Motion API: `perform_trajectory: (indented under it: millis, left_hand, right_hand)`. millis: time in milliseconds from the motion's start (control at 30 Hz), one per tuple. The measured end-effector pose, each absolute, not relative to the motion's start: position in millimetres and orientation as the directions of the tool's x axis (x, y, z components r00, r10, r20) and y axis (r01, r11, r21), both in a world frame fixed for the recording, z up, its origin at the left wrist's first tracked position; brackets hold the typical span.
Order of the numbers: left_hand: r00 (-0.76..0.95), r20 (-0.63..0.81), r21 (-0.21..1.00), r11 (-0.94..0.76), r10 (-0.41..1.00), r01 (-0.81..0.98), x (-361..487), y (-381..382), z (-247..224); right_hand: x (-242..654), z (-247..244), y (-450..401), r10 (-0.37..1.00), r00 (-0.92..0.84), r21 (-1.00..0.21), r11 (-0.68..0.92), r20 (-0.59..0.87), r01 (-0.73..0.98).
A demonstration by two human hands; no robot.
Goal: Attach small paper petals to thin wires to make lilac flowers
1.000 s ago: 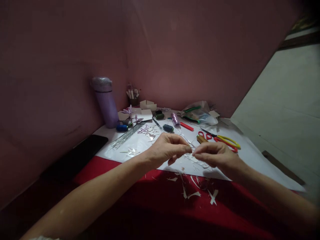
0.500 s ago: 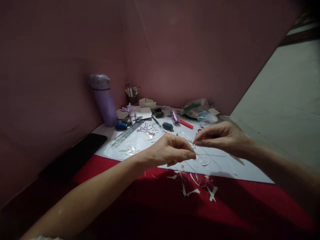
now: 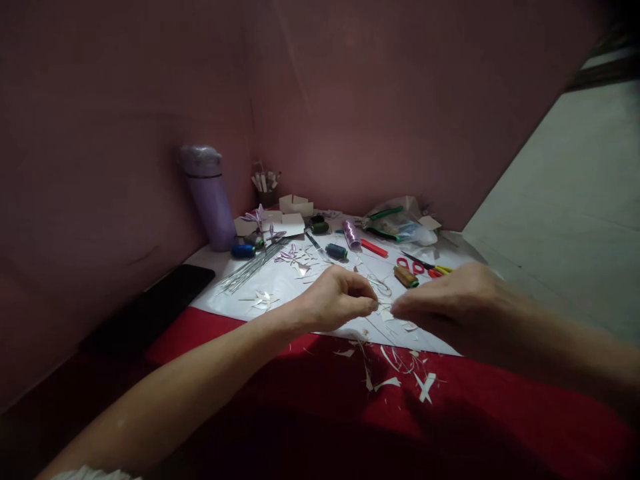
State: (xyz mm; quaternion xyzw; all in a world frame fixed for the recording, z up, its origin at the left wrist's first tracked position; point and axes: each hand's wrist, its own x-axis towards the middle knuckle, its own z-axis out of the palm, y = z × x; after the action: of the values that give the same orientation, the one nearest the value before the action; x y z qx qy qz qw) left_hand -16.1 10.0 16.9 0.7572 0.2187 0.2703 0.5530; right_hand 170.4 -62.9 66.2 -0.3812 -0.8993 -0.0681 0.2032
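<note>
My left hand (image 3: 343, 299) is pinched closed above the front of the white sheet (image 3: 280, 283); what lies between its fingertips is too small to make out. Just to its right, my right hand (image 3: 450, 300) has its fingers pressed together, slightly blurred, and whatever it holds is hidden. A narrow gap parts the fingertips. Behind them lies a loop of thin pale thread or wire (image 3: 383, 288). The brown thread spool (image 3: 405, 277) and red-handled scissors (image 3: 417, 267) rest beyond my right hand. Pale paper scraps (image 3: 425, 387) are scattered on the red cloth (image 3: 310, 387).
A purple bottle (image 3: 210, 207) stands at the back left, near a blue spool (image 3: 243, 251) and silver wires (image 3: 255, 267). Green-handled pliers (image 3: 383, 225), a pink spool (image 3: 351, 235) and a red strip (image 3: 374, 248) lie farther back. A black flat object (image 3: 165, 300) is at left.
My right hand has moved down and nearer, uncovering the brown spool and scissors. My left hand has shifted slightly left. The thin strand between the hands no longer shows clearly.
</note>
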Motion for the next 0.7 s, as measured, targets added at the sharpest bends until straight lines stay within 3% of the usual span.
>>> perform_trajectory:
  millis: [67, 233, 300, 367, 533, 600, 700]
  left_hand:
    - [0.778, 0.165, 0.950, -0.309, 0.606, 0.039, -16.7, 9.1, 16.9]
    - [0.832, 0.139, 0.984, -0.167, 0.537, -0.056, -20.3, 4.3, 22.5]
    - [0.819, 0.160, 0.987, -0.113, 0.550, -0.117, -20.8, 4.5, 22.7]
    - [0.789, 0.178, 0.984, -0.088, 0.588, -0.157, -20.4, 5.7, 21.7]
    - [0.712, 0.184, 0.982, -0.153, 0.677, -0.108, -17.7, 7.1, 21.6]
    - [0.695, 0.235, 0.961, -0.271, 0.680, -0.060, -17.2, 6.7, 22.4]
    - [0.697, 0.306, 0.882, -0.468, 0.649, 0.049, -17.4, 6.0, 20.8]
  right_hand:
    - [167.9, 74.9, -53.9, 0.680, -0.634, -0.076, 0.701, 0.369, 0.709]
    - [177.2, 67.8, -28.8, 0.852, -0.461, -0.666, 0.497, 0.250, 0.557]
    - [180.7, 52.1, -25.4, 0.898, -0.396, -0.813, 0.370, 0.190, 0.450]
    - [179.6, 33.9, -28.8, 0.934, -0.307, -0.876, 0.298, 0.185, 0.378]
    - [167.8, 10.4, -53.8, 0.929, -0.179, -0.848, 0.370, 0.325, 0.381]
    - [167.2, 15.4, -62.0, 0.887, -0.247, -0.735, 0.461, 0.389, 0.497]
    - [169.4, 32.1, -66.5, 0.787, -0.429, -0.425, 0.606, 0.444, 0.672]
